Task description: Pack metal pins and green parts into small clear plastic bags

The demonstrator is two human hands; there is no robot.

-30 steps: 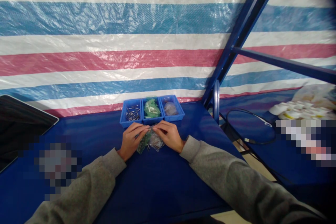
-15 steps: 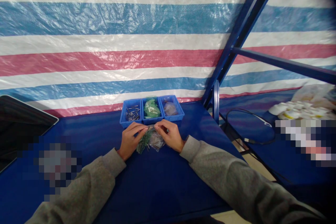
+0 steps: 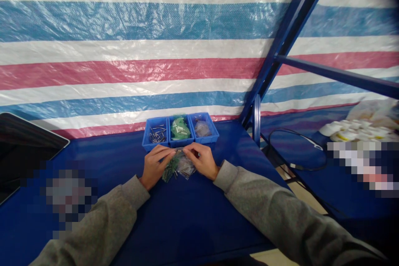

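Note:
My left hand (image 3: 156, 166) and my right hand (image 3: 202, 160) pinch the top edge of a small clear plastic bag (image 3: 180, 151) between them. Small brass-coloured bits show inside it. Just below my fingers, a green bundle (image 3: 170, 171) with metal pins and a clear bag of metal parts (image 3: 186, 167) lie on the blue table (image 3: 187, 224). Three blue bins stand behind my hands: the left bin (image 3: 151, 147) holds metal pins, the middle bin (image 3: 181, 143) green bags, the right bin (image 3: 207, 139) clear bags.
A dark screen (image 3: 25, 153) stands at the left, near a blurred patch. A blue metal frame (image 3: 280, 45) rises at the right. Beyond it are a black cable (image 3: 296, 169) and white rolls (image 3: 352, 129) on another table. A striped sheet (image 3: 131, 66) hangs behind.

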